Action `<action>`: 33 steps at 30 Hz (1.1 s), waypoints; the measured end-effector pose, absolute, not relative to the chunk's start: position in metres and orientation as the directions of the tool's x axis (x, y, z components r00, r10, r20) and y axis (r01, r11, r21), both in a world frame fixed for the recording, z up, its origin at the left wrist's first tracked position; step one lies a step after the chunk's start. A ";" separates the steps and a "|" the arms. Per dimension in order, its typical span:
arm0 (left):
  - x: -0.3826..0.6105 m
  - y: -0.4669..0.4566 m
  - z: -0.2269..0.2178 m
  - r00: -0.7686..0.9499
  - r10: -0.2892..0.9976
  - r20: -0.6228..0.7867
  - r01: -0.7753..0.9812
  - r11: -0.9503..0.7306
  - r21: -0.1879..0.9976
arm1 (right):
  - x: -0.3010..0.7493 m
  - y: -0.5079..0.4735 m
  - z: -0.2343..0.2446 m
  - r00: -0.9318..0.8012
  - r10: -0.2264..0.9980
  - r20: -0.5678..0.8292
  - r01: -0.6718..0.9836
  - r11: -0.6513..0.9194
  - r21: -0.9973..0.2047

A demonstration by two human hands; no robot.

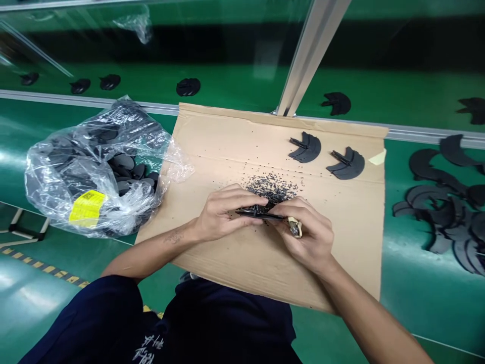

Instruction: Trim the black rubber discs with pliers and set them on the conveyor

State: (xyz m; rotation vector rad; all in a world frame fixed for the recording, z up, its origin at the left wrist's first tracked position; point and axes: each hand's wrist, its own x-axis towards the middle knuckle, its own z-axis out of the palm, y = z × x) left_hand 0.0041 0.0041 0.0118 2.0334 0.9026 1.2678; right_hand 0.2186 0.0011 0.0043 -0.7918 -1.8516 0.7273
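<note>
Over the cardboard sheet (227,263), my left hand (223,212) grips a thin black plastic part (250,212), seen nearly edge-on, between thumb and fingers. Close against it, my right hand (306,230) is closed around a tool with a pale, wrapped-looking handle (294,227). The tool's working end is hidden by the fingers, so its kind does not show. Just beyond both hands lies a heap of small black shavings (275,187). Two black fan-shaped plastic parts, a nearer one (347,164) and a farther one (306,147), rest on the cardboard's far right.
A clear plastic bag (56,172) of black parts with a yellow label stands left, overlapping the cardboard. Many curved black pieces (435,202) are piled on the green table at right. A metal post (303,65) and rail border the far side, with more black parts (188,87) beyond.
</note>
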 end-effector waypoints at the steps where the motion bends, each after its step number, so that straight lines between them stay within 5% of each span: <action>1: 0.004 0.004 0.012 0.329 0.781 0.531 0.257 -0.615 0.746 | 0.219 0.001 0.004 -0.337 0.779 0.529 0.215 0.611 -0.762; 10: 0.000 0.005 0.007 0.401 0.718 0.569 0.296 -0.690 0.661 | 0.219 0.002 0.007 -0.428 0.710 0.559 0.349 0.700 -0.623; 25: 0.003 0.002 0.008 0.398 0.718 0.571 0.279 -0.688 0.670 | 0.218 -0.001 0.007 -0.386 0.732 0.561 0.282 0.673 -0.684; 28: 0.003 0.004 0.010 0.398 0.789 0.468 0.198 -0.572 0.796 | 0.218 -0.002 0.007 -0.340 0.770 0.540 0.238 0.626 -0.743; 33: -0.003 0.010 0.013 0.522 0.845 0.114 -0.025 -0.119 0.993 | 0.219 0.000 0.010 -0.340 0.813 0.473 0.143 0.542 -0.828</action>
